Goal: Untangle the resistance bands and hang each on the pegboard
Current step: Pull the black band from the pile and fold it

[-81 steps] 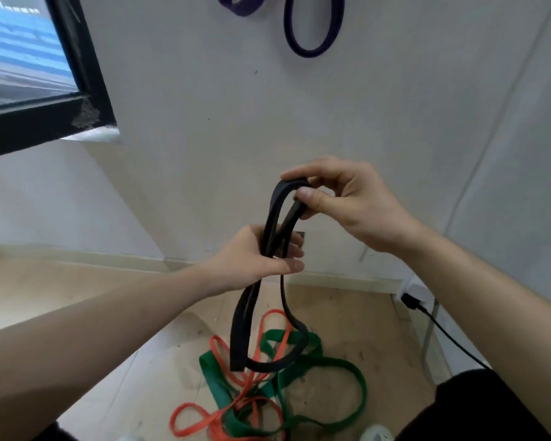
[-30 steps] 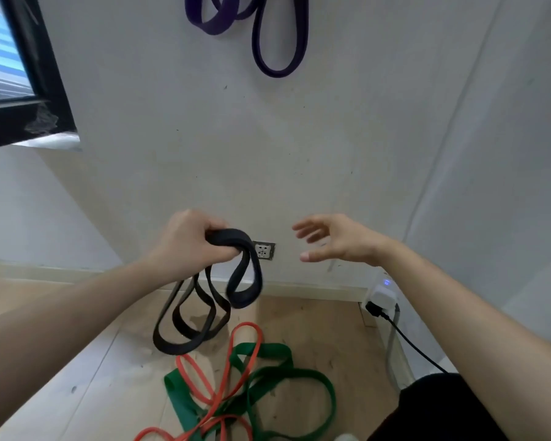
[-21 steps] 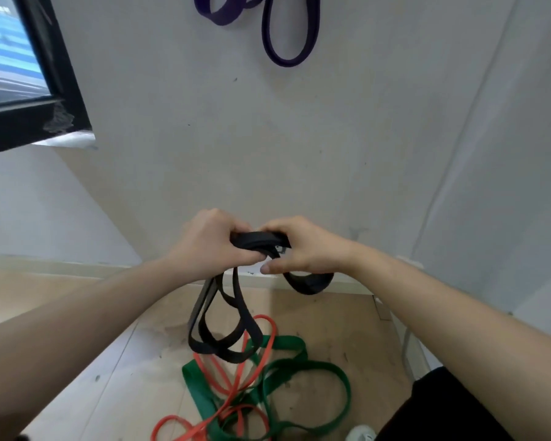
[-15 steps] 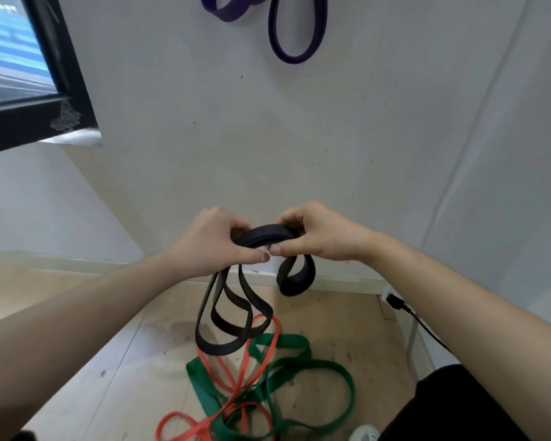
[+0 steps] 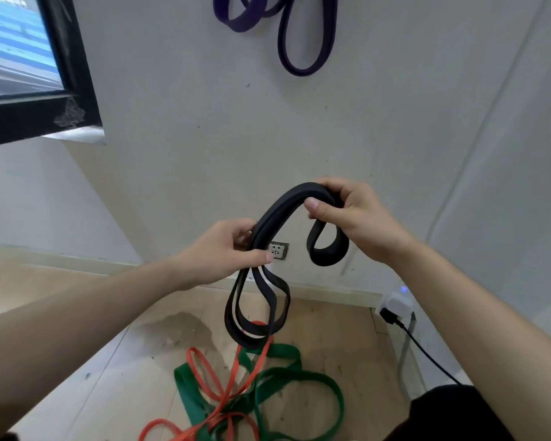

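- The black band [image 5: 275, 213] is up in the air in front of the wall [image 5: 204, 154], doubled into several strands. It arches between both hands, with long loops dangling under the left and one short loop under the right.
- The left hand [image 5: 223, 249] has its fingers curled round the bunched strands, thumb laid across the front.
- The right hand [image 5: 353, 218] (the higher of the two) pinches the top of the arch, fingers closed on it.
- On the wooden floor [image 5: 109, 377] below lie a green band [image 5: 283, 349] and an orange band [image 5: 234, 375], tangled together.
- A purple band [image 5: 303, 71] hangs on the wall above.
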